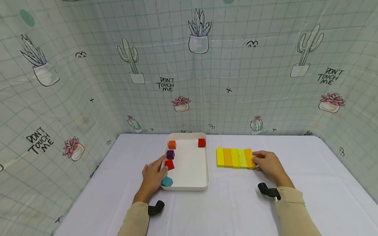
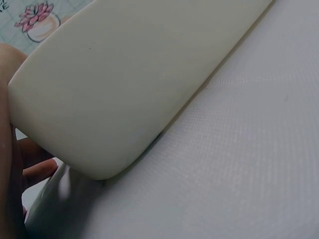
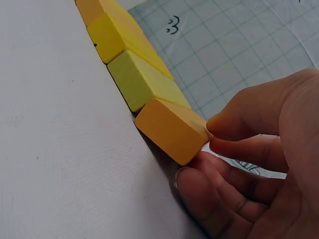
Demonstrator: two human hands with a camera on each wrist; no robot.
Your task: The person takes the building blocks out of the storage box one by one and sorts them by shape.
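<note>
Five flat blocks in yellow and orange tones lie side by side in a row. My right hand (image 1: 268,164) is at the row's right end and pinches the end orange block (image 3: 172,130) with its fingertips. This block sits slightly askew against the yellow-green block (image 3: 147,82). My left hand (image 1: 153,175) rests at the left rim of the white tray (image 1: 189,188), its thumb and forefinger extended over the edge. Near those fingertips lie a red cube (image 1: 169,164) and a purple cube (image 1: 170,154). In the left wrist view, the tray wall hides part of the left hand.
The tray also holds an orange cube (image 1: 172,144), a second red cube (image 1: 201,143) and a teal block (image 1: 167,181). A white cloth (image 1: 206,213) covers the table. Patterned fabric (image 1: 224,72) hangs at the back and sides.
</note>
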